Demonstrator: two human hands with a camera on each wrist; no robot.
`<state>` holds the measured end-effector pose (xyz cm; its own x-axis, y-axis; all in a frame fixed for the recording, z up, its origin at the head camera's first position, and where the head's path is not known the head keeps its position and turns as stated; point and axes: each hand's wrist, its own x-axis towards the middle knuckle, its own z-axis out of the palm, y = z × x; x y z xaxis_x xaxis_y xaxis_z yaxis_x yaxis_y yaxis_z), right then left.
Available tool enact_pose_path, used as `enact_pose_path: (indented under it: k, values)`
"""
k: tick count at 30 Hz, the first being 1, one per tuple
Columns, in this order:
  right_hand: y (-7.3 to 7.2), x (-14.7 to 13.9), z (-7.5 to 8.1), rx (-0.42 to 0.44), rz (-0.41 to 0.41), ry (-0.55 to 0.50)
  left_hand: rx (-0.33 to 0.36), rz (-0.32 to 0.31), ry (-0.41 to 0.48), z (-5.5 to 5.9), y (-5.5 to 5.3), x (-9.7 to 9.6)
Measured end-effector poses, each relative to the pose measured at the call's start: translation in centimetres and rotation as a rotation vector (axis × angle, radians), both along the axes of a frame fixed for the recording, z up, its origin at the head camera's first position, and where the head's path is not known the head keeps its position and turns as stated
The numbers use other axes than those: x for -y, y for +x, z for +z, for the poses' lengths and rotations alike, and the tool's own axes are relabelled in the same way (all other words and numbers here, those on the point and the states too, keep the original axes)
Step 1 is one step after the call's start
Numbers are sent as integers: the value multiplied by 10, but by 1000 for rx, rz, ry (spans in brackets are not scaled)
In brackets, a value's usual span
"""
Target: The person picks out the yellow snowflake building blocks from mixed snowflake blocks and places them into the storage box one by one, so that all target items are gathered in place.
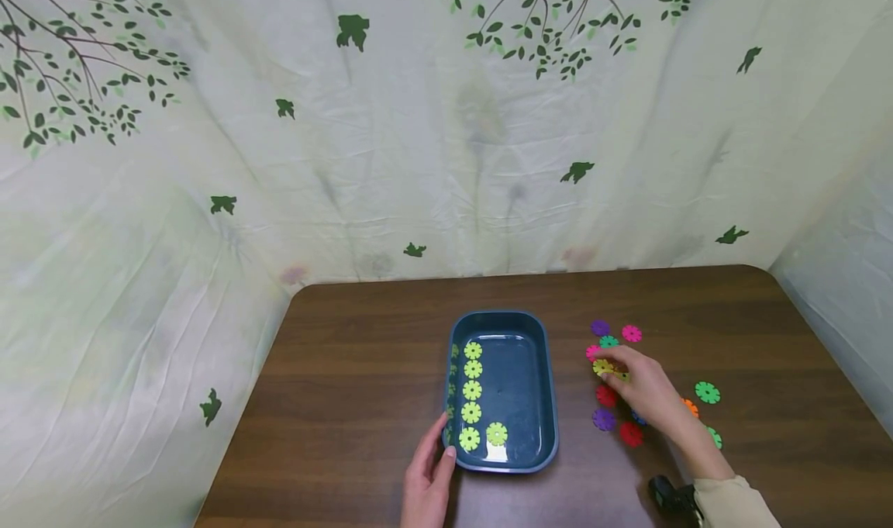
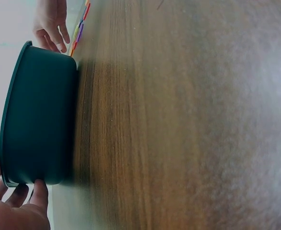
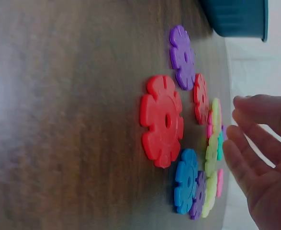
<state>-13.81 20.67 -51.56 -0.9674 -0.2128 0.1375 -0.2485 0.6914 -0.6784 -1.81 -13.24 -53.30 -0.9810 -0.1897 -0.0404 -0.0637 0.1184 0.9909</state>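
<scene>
In the head view my left hand (image 1: 427, 477) holds the near left corner of a blue plastic tray (image 1: 549, 404), thumb at the rim and fingers along the outer wall. In the left wrist view, fingertips touch the tray wall (image 2: 39, 115). Several yellow-green flower-shaped discs (image 1: 471, 390) stand in a column along the tray's left side, with another such disc (image 1: 497, 434) beside the nearest one. My right hand (image 1: 645, 388) reaches over loose discs right of the tray, thumb and fingers apart above a yellow flower disc (image 1: 601, 367). Nothing shows between those fingers.
Around the right hand lie red (image 1: 631, 434), purple (image 1: 604, 419), pink (image 1: 631, 333) and green (image 1: 708, 392) flower discs, plus a blue disc (image 3: 185, 181). They lie on a brown wooden table (image 1: 363, 373). A leaf-patterned cloth (image 1: 446, 148) hangs behind its far edge.
</scene>
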Motion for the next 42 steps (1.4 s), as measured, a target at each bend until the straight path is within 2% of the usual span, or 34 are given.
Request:
enact_pose_path:
  k: [6, 15, 24, 32, 39, 42]
  values:
    - [-6, -4, -2, -10, -5, 31, 2, 5, -6, -1, 1, 0]
    - [-11, -3, -6, 26, 22, 65, 24, -4, -7, 2, 1, 0]
    - [-13, -2, -6, -7, 65, 76, 42, 4, -6, 1, 1, -1]
    - [-13, -2, -1, 19, 24, 67, 43, 9, -3, 1, 1, -1]
    - [-11, 2, 7, 113, -8, 50, 34, 9, 1, 1, 1, -1]
    - [-9, 7, 11, 128, -14, 44, 26, 7, 0, 0, 1, -1]
